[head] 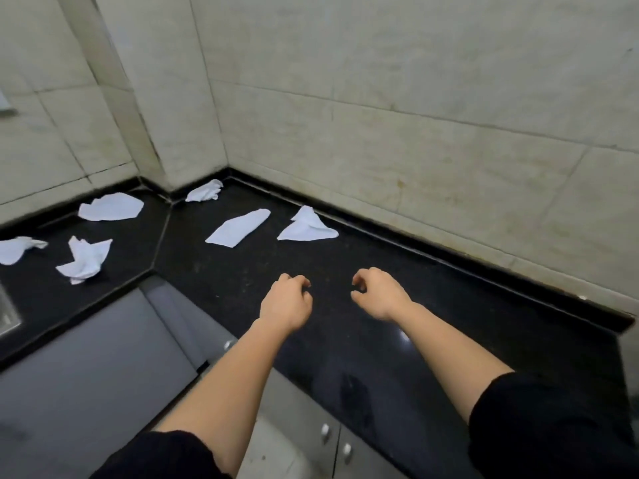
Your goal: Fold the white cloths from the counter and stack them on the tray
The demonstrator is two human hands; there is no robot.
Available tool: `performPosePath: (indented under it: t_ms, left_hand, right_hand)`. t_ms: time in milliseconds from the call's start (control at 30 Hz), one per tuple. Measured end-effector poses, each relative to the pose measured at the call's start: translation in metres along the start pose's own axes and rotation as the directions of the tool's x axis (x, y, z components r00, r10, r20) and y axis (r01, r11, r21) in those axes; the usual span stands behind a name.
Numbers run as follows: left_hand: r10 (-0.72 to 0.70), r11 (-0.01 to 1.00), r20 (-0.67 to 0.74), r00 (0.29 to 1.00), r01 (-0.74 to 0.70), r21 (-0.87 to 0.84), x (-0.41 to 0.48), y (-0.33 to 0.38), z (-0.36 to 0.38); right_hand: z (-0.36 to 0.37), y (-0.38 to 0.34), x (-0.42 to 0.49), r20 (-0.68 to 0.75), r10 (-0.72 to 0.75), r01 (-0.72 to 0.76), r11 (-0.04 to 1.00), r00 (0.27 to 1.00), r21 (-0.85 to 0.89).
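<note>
Left hand (285,300), right hand (378,293), each grip loosely curled, empty; six white cloths (238,226) beyond.

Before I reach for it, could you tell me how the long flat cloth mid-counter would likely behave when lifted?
The long flat cloth lies thin and limp, so it will probably droop from one pinch. A crumpled neighbour suggests it holds no shape. On the glossy counter it may slide if pushed.
</note>
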State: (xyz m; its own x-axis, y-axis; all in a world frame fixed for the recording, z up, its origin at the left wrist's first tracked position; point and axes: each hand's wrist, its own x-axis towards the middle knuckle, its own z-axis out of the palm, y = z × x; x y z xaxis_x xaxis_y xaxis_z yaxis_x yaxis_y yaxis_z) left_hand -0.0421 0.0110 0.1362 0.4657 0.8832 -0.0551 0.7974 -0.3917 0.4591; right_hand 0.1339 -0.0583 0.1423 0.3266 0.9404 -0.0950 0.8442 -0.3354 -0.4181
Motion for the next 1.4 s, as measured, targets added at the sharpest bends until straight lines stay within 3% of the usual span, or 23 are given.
performPosePath:
  t_ms: [333,767,967,1067,1267,1400]
  left_hand:
    - [-0.132,0.990,-0.029,0.991,0.133,0.039,0.116,-0.085,-0.032]
    - [-0.093,0.996,0.148,0.985,0.090,0.024,0.290,-0.148,-0.003]
    - [0.016,0.996,0.196,0.981,-0.032,0.083,0.356,-0.172,0.019]
    - [0.154,0.970,0.227,0.962,-0.192,0.153,0.389,-0.183,0.031]
    - [0.450,0.831,0.257,0.855,-0.506,0.232,0.437,-0.203,0.057]
    - [0.511,0.796,0.264,0.818,-0.566,0.215,0.452,-0.208,0.066]
  right_hand:
    - [0.043,-0.065,0.148,0.030,-0.056,0.055,0.997,0.998,0.049]
    - [0.094,-0.063,0.314,0.123,0.147,-0.155,0.986,0.981,0.057]
    - [0.120,-0.059,0.365,0.107,0.221,-0.220,0.975,0.969,-0.028]
    - [0.133,-0.060,0.388,0.093,0.238,-0.226,0.966,0.967,-0.122]
    - [0.158,-0.066,0.420,0.138,0.145,-0.060,0.869,0.980,-0.491]
    - [0.168,-0.069,0.430,0.184,0.103,0.038,0.771,0.977,-0.635]
